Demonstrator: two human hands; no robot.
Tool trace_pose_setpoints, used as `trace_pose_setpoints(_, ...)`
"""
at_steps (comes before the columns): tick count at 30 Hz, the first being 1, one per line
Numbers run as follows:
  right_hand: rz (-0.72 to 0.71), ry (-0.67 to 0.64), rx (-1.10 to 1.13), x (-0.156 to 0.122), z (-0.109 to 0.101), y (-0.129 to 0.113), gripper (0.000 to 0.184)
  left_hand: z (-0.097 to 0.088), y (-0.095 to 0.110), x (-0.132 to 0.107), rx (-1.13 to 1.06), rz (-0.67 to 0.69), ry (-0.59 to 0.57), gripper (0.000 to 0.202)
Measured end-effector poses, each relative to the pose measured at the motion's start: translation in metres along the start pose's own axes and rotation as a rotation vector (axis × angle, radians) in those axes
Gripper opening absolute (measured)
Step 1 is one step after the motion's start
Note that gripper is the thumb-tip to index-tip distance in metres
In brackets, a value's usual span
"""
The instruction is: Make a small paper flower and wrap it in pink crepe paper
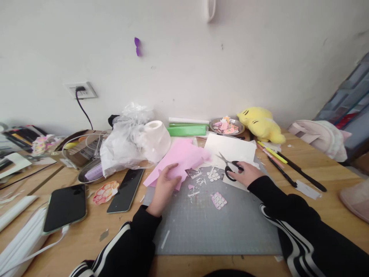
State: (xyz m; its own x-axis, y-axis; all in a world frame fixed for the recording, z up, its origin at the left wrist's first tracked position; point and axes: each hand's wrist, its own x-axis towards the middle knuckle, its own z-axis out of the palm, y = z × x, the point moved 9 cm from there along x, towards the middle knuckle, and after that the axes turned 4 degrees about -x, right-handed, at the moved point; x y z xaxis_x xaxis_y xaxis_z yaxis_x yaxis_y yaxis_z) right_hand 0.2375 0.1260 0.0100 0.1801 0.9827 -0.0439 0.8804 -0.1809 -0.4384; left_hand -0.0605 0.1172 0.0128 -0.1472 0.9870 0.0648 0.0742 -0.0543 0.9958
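My left hand (165, 184) rests on a pink paper sheet (181, 157) at the far left part of a grey cutting mat (207, 223), fingers pinching its near edge. My right hand (245, 174) grips black-handled scissors (229, 165), whose blades point away to the left over a white sheet (230, 148). Between my hands lie small paper cutouts: a white dotted piece (213, 175) and a pink dotted piece (218, 200), plus scraps. Both sleeves are black with white stripes.
Two phones (65, 207) (126, 190) lie left of the mat. Behind are a crumpled plastic bag (127, 142), a white tape roll (155, 138), a green roll (187, 130), a metal dish of stickers (226, 126), a yellow plush (261, 124) and pens (284, 163).
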Motion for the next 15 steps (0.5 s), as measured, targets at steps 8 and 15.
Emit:
trace_pose_setpoints(8,-0.458,0.261,-0.148,-0.013,0.003,-0.036,0.031,0.004,0.004,-0.003,0.075,0.002,-0.054,0.053)
trace_pose_setpoints(15,-0.584,0.095,-0.226,-0.02,0.037,-0.07,0.036,0.009,0.002,-0.003,0.01,-0.027,-0.086,0.062)
